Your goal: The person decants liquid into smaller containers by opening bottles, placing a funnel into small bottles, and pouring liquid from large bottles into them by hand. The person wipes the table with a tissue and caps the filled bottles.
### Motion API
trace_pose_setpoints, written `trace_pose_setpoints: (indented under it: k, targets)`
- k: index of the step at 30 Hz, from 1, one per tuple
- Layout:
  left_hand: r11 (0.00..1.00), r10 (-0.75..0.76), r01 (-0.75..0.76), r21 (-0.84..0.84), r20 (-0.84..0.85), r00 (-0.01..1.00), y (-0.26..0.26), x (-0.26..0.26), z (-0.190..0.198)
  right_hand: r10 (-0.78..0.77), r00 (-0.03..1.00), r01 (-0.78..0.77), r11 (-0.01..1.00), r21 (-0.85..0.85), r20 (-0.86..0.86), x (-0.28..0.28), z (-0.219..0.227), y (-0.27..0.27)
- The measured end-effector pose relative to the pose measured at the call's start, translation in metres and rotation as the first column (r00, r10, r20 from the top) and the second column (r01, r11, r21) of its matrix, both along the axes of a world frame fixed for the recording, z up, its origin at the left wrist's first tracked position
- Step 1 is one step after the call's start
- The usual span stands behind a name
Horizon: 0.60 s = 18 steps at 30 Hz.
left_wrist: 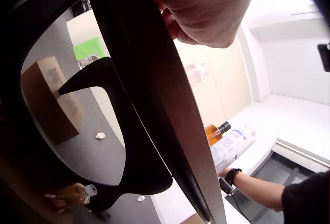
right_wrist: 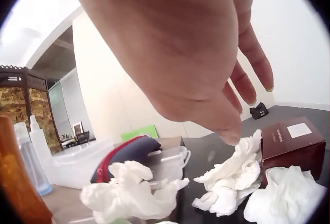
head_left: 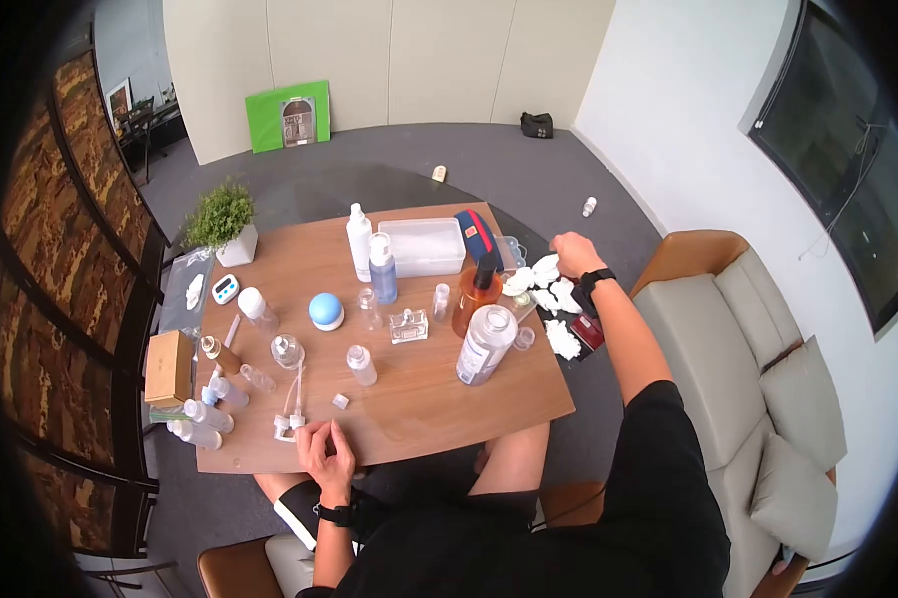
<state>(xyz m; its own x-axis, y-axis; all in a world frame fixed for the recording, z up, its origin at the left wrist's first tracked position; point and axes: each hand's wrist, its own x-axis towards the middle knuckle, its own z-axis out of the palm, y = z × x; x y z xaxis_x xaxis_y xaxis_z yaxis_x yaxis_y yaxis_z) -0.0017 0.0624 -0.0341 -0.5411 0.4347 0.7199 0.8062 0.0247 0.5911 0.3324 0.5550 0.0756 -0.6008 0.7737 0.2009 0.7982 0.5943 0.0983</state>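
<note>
The right hand [head_left: 576, 256] is over crumpled white tissues [head_left: 546, 269] beyond the table's right edge. In the right wrist view its fingers [right_wrist: 250, 48] hang loosely above the tissues [right_wrist: 232, 180], with nothing visible between them. A dark red box [right_wrist: 294, 144] stands beside the tissues. At the table's front edge rests the left hand [head_left: 326, 456], its fingers loosely bent and no object seen in it. Two white pump heads with clear tubes [head_left: 290, 427] lie just left of it. The left wrist view shows this hand [left_wrist: 206, 10] against the table edge [left_wrist: 175, 100].
Bottles crowd the table [head_left: 419, 399]: a large clear one [head_left: 486, 344], an amber one [head_left: 476, 297] and several at the left. Farther back are a plastic bin [head_left: 421, 247], a navy pouch [head_left: 479, 237] and a potted plant [head_left: 232, 224]. A sofa [head_left: 683, 339] stands right.
</note>
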Motion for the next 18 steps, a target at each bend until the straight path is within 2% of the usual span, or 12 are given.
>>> trace_pose_setpoints:
  k: [2,4,6,12,14,16,18]
  targets:
    - [1.0,0.005,-0.005,0.01,-0.017,1.0,0.0,-0.003,0.001,0.001,0.999,-0.001,1.0,0.007,0.038,-0.004,-0.011,0.008]
    - [1.0,0.007,-0.007,-0.005,0.026,1.0,0.0,-0.001,0.0,-0.011,0.981,0.011,1.0,0.002,0.192,-0.009,-0.017,0.011]
    - [0.999,0.013,-0.01,-0.031,0.08,0.997,-0.002,0.001,0.001,-0.026,0.979,0.026,1.0,0.003,0.2,-0.012,-0.025,0.013]
    - [0.999,0.012,-0.009,-0.042,0.078,0.997,-0.001,0.002,0.001,0.023,0.998,-0.027,0.998,0.065,0.061,-0.003,-0.014,0.016]
    - [0.998,0.005,0.001,-0.055,0.101,0.995,-0.002,0.002,0.001,0.022,0.998,-0.019,0.998,0.054,-0.066,0.003,-0.006,0.013]
    - [0.998,-0.002,0.008,-0.056,0.089,0.996,-0.002,0.002,0.001,0.015,0.999,-0.013,0.998,0.061,-0.037,0.006,0.002,0.011]
    - [0.998,-0.004,0.008,-0.06,0.078,0.997,-0.003,0.0,-0.001,0.052,0.993,-0.044,0.996,0.076,-0.107,0.01,0.01,0.007]
